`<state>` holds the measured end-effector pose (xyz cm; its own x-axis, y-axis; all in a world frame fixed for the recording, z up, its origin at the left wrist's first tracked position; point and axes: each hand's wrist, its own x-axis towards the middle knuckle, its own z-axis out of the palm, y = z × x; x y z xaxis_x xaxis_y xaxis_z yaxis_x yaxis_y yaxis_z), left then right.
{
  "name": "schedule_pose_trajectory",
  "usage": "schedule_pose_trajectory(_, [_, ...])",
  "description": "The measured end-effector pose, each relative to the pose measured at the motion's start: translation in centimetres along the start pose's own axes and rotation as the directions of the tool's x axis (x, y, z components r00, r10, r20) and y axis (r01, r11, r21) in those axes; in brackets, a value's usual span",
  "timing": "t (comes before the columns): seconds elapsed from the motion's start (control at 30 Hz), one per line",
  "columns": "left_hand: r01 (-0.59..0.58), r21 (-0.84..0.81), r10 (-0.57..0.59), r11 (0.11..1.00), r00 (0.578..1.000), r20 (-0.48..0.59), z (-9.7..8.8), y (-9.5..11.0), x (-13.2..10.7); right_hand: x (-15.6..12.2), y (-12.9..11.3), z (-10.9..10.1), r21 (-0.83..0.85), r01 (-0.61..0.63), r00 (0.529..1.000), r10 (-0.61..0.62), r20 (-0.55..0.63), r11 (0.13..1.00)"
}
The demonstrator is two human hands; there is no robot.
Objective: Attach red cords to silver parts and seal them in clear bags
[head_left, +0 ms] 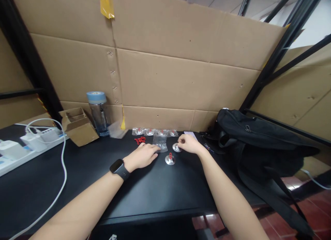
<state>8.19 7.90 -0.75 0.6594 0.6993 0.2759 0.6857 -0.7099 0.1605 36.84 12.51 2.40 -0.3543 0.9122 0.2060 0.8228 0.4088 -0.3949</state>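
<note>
My right hand (pixel 188 144) has its thumb and fingers pinched at the raised middle of a shiny silver metal disc (pixel 176 148) on the black table. Just in front of it lies a second domed silver disc (pixel 170 160), with a red cord loop standing up from its centre. My left hand (pixel 143 155), wearing a black watch, rests palm down with fingers stretched out. Its fingertips touch the near part of a clear plastic bag (pixel 160 141). Beyond the left hand sits a small heap of red cord loops (pixel 140 140).
Several bagged discs (pixel 150 132) line the cardboard wall (pixel 165 78). At left are a bottle (pixel 98 114), an open cardboard box (pixel 80 128), and a power strip (pixel 31 148) with a white cable (pixel 63 160). A black backpack (pixel 253 133) occupies the right side.
</note>
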Motion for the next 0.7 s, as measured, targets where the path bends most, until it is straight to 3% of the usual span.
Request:
schedule_pose_trajectory(0.23, [-0.033,-0.02,0.031,0.999,0.996,-0.087,0.0,1.1,0.1,-0.5,-1.5,-0.8,-0.013,0.038,0.999,-0.038,0.028,0.999])
schedule_pose_trajectory(0.33, [-0.11,-0.043,0.105,0.993,0.988,-0.109,0.0,2.4,0.3,-1.0,-1.8,-1.2,0.0,0.079,0.987,-0.078,0.143,0.997])
schedule_pose_trajectory(0.5, [-0.208,0.05,0.212,0.977,0.973,-0.09,0.7,4.0,0.8,-1.5,-1.7,-1.6,0.024,0.064,0.926,-0.068,0.372,0.998])
schedule_pose_trajectory(0.7, [-0.202,0.105,0.212,0.974,0.972,-0.103,0.9,3.9,1.1,-1.7,-1.9,-1.6,-0.014,0.064,0.923,-0.054,0.382,0.998])
